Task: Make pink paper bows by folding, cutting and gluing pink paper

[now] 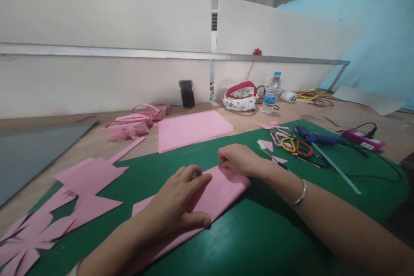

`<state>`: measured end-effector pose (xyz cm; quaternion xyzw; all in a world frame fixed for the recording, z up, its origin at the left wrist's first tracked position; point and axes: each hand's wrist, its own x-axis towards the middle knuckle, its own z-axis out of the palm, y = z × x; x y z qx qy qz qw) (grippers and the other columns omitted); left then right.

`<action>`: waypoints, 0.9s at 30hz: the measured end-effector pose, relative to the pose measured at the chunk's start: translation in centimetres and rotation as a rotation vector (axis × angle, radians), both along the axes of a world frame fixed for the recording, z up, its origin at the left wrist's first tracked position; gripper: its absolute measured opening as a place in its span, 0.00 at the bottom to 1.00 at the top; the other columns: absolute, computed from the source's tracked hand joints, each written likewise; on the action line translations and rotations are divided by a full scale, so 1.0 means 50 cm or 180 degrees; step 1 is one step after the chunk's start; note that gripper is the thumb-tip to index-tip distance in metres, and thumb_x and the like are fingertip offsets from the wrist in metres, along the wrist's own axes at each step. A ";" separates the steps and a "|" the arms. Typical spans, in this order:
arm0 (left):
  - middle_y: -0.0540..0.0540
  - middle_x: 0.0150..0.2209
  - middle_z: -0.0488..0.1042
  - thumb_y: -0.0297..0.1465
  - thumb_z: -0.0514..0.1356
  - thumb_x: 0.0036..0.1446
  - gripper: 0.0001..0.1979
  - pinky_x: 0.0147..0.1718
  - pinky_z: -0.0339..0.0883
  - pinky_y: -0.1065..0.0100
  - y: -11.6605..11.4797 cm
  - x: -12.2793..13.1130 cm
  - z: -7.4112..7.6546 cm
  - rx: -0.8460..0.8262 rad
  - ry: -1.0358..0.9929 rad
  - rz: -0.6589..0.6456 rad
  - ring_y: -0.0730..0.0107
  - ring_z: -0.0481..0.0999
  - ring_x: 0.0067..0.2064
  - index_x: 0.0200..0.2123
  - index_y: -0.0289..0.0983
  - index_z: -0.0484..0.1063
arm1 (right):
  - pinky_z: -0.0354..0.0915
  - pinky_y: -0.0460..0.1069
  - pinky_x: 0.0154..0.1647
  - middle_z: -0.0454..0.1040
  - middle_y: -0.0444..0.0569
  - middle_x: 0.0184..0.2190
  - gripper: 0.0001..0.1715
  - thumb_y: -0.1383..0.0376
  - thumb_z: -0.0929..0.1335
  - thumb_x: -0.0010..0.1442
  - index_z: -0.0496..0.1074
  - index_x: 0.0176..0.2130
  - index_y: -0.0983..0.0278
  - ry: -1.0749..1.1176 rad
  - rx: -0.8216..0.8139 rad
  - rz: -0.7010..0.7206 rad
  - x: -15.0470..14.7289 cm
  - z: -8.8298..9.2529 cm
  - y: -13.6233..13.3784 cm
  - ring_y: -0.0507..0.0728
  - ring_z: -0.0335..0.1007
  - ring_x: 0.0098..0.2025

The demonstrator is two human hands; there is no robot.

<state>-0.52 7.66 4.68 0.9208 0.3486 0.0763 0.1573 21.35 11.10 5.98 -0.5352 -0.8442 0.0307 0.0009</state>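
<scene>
A folded sheet of pink paper (223,189) lies aslant on the green cutting mat (258,233). My left hand (181,194) rests on top of it, thumb apart from the bent fingers, with the thumb tip by the near folded edge. At the far right corner of the sheet, my right hand (237,159) has its fingers curled closed on the paper's edge; the fingertips are partly hidden. Part of the sheet disappears beneath my left forearm.
Left are cut pink paper shapes (93,179); behind, flat pink sheets (194,129) and a phone (186,93). Right are scissors (304,148), a blue glue gun (317,136) with a glue stick (336,169), and its cable. A water bottle (271,95) and pouch (241,98) stand farther back.
</scene>
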 end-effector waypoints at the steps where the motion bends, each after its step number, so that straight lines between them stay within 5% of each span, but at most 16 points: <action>1: 0.42 0.49 0.63 0.51 0.62 0.45 0.36 0.43 0.61 0.57 0.002 -0.001 0.001 0.0012 0.0031 -0.0064 0.58 0.63 0.44 0.56 0.45 0.61 | 0.48 0.45 0.25 0.74 0.46 0.32 0.03 0.67 0.65 0.56 0.69 0.33 0.62 -0.0008 -0.0007 0.0001 0.000 0.000 -0.001 0.54 0.68 0.34; 11: 0.44 0.51 0.59 0.59 0.59 0.40 0.40 0.44 0.61 0.55 0.010 -0.014 -0.010 0.0025 0.0068 -0.0349 0.53 0.63 0.47 0.58 0.58 0.58 | 0.50 0.46 0.26 0.73 0.47 0.32 0.05 0.68 0.65 0.58 0.71 0.34 0.63 -0.0210 0.0082 0.0079 -0.005 0.015 -0.007 0.54 0.66 0.33; 16: 0.43 0.46 0.61 0.60 0.59 0.38 0.39 0.42 0.61 0.58 0.013 -0.011 -0.007 0.0082 -0.0024 -0.0421 0.57 0.63 0.42 0.53 0.51 0.65 | 0.56 0.51 0.36 0.70 0.55 0.38 0.07 0.69 0.65 0.59 0.72 0.31 0.65 -0.0362 0.0411 0.0466 -0.041 0.034 -0.102 0.61 0.63 0.41; 20: 0.43 0.46 0.61 0.60 0.60 0.37 0.40 0.42 0.60 0.59 0.016 -0.009 -0.009 0.0050 -0.0130 -0.0480 0.57 0.63 0.42 0.54 0.51 0.65 | 0.57 0.54 0.33 0.71 0.54 0.34 0.07 0.68 0.65 0.56 0.71 0.37 0.67 -0.0245 0.0971 0.1149 -0.080 -0.011 -0.206 0.61 0.62 0.35; 24: 0.43 0.46 0.60 0.61 0.60 0.35 0.43 0.41 0.60 0.58 0.018 -0.008 -0.011 0.0099 -0.0095 -0.0478 0.57 0.63 0.42 0.56 0.51 0.62 | 0.56 0.53 0.28 0.70 0.52 0.28 0.09 0.68 0.66 0.53 0.70 0.37 0.67 -0.0092 0.1243 0.0993 -0.097 -0.059 -0.246 0.59 0.60 0.31; 27: 0.42 0.46 0.60 0.61 0.59 0.35 0.44 0.41 0.60 0.58 0.018 -0.007 -0.009 0.0064 -0.0015 -0.0460 0.57 0.63 0.41 0.55 0.49 0.63 | 0.55 0.54 0.28 0.69 0.51 0.27 0.11 0.67 0.66 0.53 0.71 0.38 0.66 -0.0214 0.1363 0.0747 -0.088 -0.062 -0.250 0.59 0.60 0.29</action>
